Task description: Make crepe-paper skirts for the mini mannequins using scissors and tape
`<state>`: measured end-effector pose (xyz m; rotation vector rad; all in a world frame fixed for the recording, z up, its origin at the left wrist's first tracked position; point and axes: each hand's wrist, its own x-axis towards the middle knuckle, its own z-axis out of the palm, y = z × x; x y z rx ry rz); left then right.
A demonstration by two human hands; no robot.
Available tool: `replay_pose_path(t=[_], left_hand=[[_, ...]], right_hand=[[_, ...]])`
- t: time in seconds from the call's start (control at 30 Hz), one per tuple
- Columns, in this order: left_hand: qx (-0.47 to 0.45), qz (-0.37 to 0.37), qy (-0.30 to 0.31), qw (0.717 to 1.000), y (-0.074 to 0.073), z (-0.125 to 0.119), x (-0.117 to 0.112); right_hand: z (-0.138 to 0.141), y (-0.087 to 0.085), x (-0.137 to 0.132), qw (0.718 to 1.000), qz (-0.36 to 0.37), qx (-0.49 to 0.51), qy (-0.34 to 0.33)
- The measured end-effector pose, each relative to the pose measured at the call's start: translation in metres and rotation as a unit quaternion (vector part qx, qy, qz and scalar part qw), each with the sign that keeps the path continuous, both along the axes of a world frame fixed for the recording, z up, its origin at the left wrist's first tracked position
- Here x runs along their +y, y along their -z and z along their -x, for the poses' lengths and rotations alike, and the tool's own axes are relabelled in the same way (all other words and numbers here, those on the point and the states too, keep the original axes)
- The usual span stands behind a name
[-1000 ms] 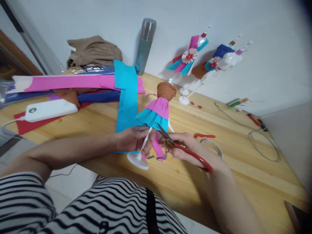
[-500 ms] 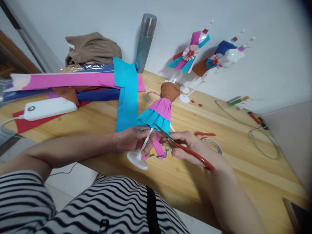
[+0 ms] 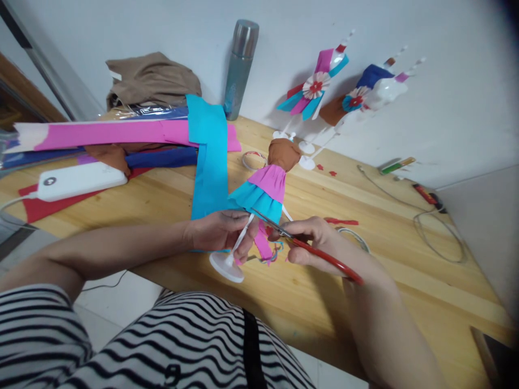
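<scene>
My left hand [image 3: 221, 229] is closed around the white stick of a paper doll [image 3: 267, 181], just above its round white base [image 3: 227, 266]. The doll has a brown head, a pink top and a blue skirt, and it leans to the right over the wooden table [image 3: 308, 302]. My right hand [image 3: 312, 240] grips red-handled scissors [image 3: 320, 254]. Their blades point left at the doll's lower edge, where a pink strip and thin curled strands hang down.
Long pink, blue and red crepe paper sheets [image 3: 121, 135] lie at the left with a white power bank [image 3: 81, 181]. A steel flask [image 3: 240, 67] stands by the wall. Two finished paper dolls [image 3: 316, 89] lean at the back. A tape ring [image 3: 354, 237] and cable [image 3: 438, 237] lie at the right.
The scissors have dropped lower and flatter and closed in on the doll's skirt edge. The doll has tipped slightly to the right. My left hand has stayed on the stick.
</scene>
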<state>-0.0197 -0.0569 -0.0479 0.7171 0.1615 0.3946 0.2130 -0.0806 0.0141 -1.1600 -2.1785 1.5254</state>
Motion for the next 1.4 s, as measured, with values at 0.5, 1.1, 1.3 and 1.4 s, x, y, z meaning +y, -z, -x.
replay_pose_path(t=[0.5, 1.1, 1.3, 1.4], left_hand=[[0.013, -0.001, -0.007, 1.0, 0.003, -0.004, -0.004], [0.051, -0.034, -0.012, 0.998, 0.012, -0.006, -0.007], [0.037, -0.056, -0.014, 0.998, 0.011, -0.007, -0.007], [0.033, -0.056, -0.009, 0.998, 0.01, -0.005, -0.008]], right_hand=[[-0.001, -0.014, -0.004, 0.999, -0.02, -0.023, -0.028], [0.006, -0.01, -0.003, 0.999, -0.008, 0.002, -0.051], [0.006, -0.008, -0.004, 0.998, -0.009, 0.016, -0.055], [0.004, -0.007, -0.005, 0.998, -0.002, 0.017, -0.052]])
